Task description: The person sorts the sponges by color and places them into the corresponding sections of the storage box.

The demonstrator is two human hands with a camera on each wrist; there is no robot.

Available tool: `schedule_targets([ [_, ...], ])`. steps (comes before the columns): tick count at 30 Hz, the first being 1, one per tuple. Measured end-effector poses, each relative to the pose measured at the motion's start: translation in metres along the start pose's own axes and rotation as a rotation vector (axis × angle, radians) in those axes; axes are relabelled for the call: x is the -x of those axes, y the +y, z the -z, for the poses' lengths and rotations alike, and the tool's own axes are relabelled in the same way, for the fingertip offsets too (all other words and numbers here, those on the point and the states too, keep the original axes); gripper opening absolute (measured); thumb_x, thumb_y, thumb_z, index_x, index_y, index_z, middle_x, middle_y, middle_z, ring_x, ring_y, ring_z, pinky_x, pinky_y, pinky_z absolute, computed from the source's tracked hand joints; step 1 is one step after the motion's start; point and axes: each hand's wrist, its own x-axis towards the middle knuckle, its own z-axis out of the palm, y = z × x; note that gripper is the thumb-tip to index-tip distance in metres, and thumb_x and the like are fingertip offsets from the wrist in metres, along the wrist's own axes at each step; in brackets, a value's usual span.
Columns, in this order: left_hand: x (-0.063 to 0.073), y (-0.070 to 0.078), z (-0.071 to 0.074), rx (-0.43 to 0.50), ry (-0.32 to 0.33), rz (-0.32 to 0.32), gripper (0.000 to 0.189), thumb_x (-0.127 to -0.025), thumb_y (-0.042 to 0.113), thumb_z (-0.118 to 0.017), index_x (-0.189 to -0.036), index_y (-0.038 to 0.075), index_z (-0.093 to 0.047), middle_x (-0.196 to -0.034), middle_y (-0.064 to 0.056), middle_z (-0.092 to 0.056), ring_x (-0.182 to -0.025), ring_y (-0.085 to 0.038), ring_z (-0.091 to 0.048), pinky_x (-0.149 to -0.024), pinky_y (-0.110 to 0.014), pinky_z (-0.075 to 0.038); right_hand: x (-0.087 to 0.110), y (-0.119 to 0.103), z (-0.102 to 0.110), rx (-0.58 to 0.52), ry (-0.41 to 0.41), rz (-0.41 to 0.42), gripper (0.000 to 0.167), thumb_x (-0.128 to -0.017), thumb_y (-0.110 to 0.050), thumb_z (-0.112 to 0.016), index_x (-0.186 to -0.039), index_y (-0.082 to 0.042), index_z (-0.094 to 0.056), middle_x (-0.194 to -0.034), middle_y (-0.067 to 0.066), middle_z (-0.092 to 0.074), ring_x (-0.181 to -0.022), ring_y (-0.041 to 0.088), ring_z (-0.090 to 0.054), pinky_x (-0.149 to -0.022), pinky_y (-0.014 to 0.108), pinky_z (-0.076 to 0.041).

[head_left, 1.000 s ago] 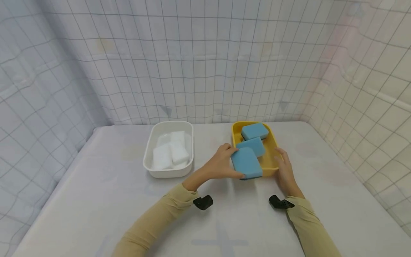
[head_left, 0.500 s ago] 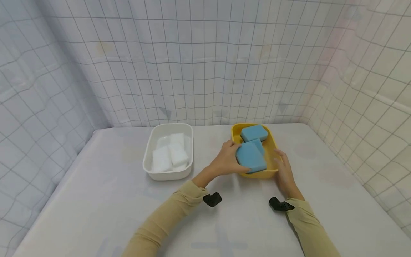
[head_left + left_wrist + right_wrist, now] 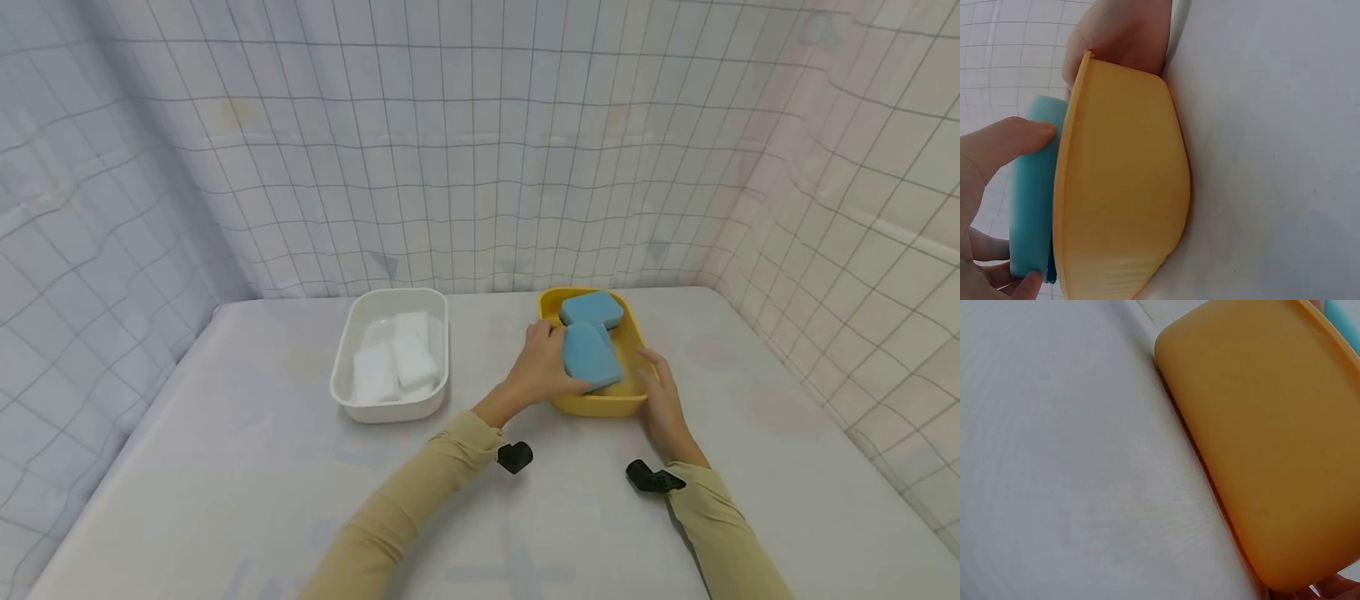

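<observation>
My left hand [image 3: 542, 367] pinches a blue sponge [image 3: 589, 357] with a dark underside. The sponge is tilted over the front-left part of a yellow bin [image 3: 600, 407]. From the left wrist view, thumb and fingers grip the edges of this sponge [image 3: 1030, 200], which stands just above the rim. Another blue sponge [image 3: 592, 309] lies in the back of the bin; a third is mostly hidden beneath the held one. On the bin's right side, my right hand [image 3: 664, 408] holds the rim and wall. The right wrist view mostly shows the bin's outer wall [image 3: 1260, 437].
To the left stands a white bin [image 3: 390, 411] with several white sponge-like blocks [image 3: 377, 372]. Both bins rest on a white-covered table [image 3: 225, 467]. Grid-patterned curtains [image 3: 480, 167] hang behind and at both sides.
My left hand has carried the blue sponge rightward and back, from the front-left edge to over the yellow bin's interior, covering the middle sponge. My right hand has stayed at the rim.
</observation>
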Motion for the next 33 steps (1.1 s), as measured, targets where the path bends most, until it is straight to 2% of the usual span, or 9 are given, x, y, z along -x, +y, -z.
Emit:
schedule_targets([
  [4, 0.002, -0.010, 0.001, -0.087, 0.052, 0.024, 0.090, -0.067, 0.049, -0.079, -0.132, -0.001, -0.043, -0.129, -0.013, -0.041, -0.115, -0.024, -0.039, -0.094, -0.029, -0.048, -0.009, -0.004, -0.014, 0.001, -0.048, -0.030, 0.046, -0.100, -0.011, -0.030, -0.145, -0.008, -0.025, -0.158, 0.005, -0.012, -0.146, 0.017, -0.009, -0.121, 0.040, -0.012],
  [10, 0.011, -0.026, 0.011, -0.181, 0.076, 0.025, 0.097, -0.066, 0.061, -0.075, -0.135, 0.002, -0.040, -0.129, -0.016, -0.042, -0.116, -0.028, -0.039, -0.097, -0.032, -0.043, -0.020, -0.007, -0.037, -0.013, -0.113, -0.027, 0.044, -0.100, -0.012, -0.031, -0.144, -0.009, -0.027, -0.157, 0.005, -0.015, -0.144, 0.017, -0.012, -0.118, 0.037, -0.016],
  [15, 0.021, -0.040, 0.017, -0.144, 0.052, 0.075, 0.096, -0.070, 0.061, -0.072, -0.140, 0.005, -0.036, -0.132, -0.014, -0.039, -0.117, -0.027, -0.038, -0.098, -0.033, -0.043, -0.027, -0.004, -0.050, 0.006, -0.167, -0.020, 0.045, -0.100, -0.014, -0.032, -0.144, -0.010, -0.029, -0.156, 0.006, -0.018, -0.142, 0.017, -0.017, -0.113, 0.030, -0.024],
  [18, 0.026, -0.046, 0.018, -0.109, 0.049, 0.094, 0.097, -0.075, 0.057, -0.070, -0.145, 0.005, -0.029, -0.136, -0.014, -0.036, -0.120, -0.026, -0.036, -0.100, -0.034, -0.042, -0.029, -0.004, -0.055, -0.034, -0.206, -0.036, 0.044, -0.100, -0.015, -0.032, -0.144, -0.012, -0.029, -0.154, 0.004, -0.017, -0.137, 0.015, -0.023, -0.104, 0.020, -0.030],
  [20, 0.026, -0.049, 0.021, -0.100, 0.069, 0.080, 0.095, -0.077, 0.055, -0.069, -0.146, 0.006, -0.027, -0.137, -0.015, -0.036, -0.122, -0.027, -0.036, -0.102, -0.035, -0.042, -0.032, -0.006, -0.057, -0.075, -0.228, -0.046, 0.042, -0.101, -0.016, -0.031, -0.143, -0.016, -0.030, -0.153, 0.001, -0.016, -0.131, 0.012, -0.026, -0.096, 0.015, -0.033],
  [24, 0.018, -0.046, 0.024, -0.119, 0.119, -0.001, 0.082, -0.083, 0.049, -0.065, -0.145, 0.007, -0.031, -0.137, -0.015, -0.038, -0.125, -0.028, -0.037, -0.104, -0.037, -0.041, -0.037, -0.011, -0.039, -0.155, -0.194, -0.053, 0.037, -0.101, -0.018, -0.033, -0.138, -0.022, -0.034, -0.150, -0.003, -0.015, -0.130, 0.011, -0.026, -0.090, 0.012, -0.035],
  [28, 0.011, -0.043, 0.029, -0.173, 0.134, -0.045, 0.065, -0.090, 0.042, -0.059, -0.141, 0.007, -0.038, -0.134, -0.014, -0.043, -0.124, -0.028, -0.040, -0.101, -0.037, -0.043, -0.037, -0.016, -0.007, -0.190, -0.164, -0.072, 0.038, -0.102, -0.024, -0.035, -0.139, -0.027, -0.032, -0.154, -0.008, -0.008, -0.139, 0.012, -0.015, -0.101, 0.015, -0.031],
  [29, 0.009, -0.043, 0.030, -0.186, 0.135, -0.053, 0.062, -0.091, 0.040, -0.058, -0.139, 0.006, -0.040, -0.132, -0.014, -0.044, -0.123, -0.028, -0.041, -0.099, -0.037, -0.045, -0.036, -0.017, 0.003, -0.156, -0.151, -0.070, 0.039, -0.102, -0.026, -0.035, -0.140, -0.028, -0.031, -0.155, -0.007, -0.006, -0.141, 0.011, -0.012, -0.106, 0.017, -0.028],
  [33, 0.003, -0.043, 0.038, -0.232, 0.164, -0.068, 0.053, -0.092, 0.035, -0.056, -0.136, 0.007, -0.045, -0.129, -0.014, -0.047, -0.121, -0.029, -0.045, -0.090, -0.038, -0.049, -0.027, -0.017, 0.045, 0.114, -0.093, -0.038, 0.046, -0.102, -0.035, -0.032, -0.146, -0.028, -0.025, -0.160, -0.002, -0.001, -0.145, 0.011, -0.006, -0.119, 0.024, -0.015],
])
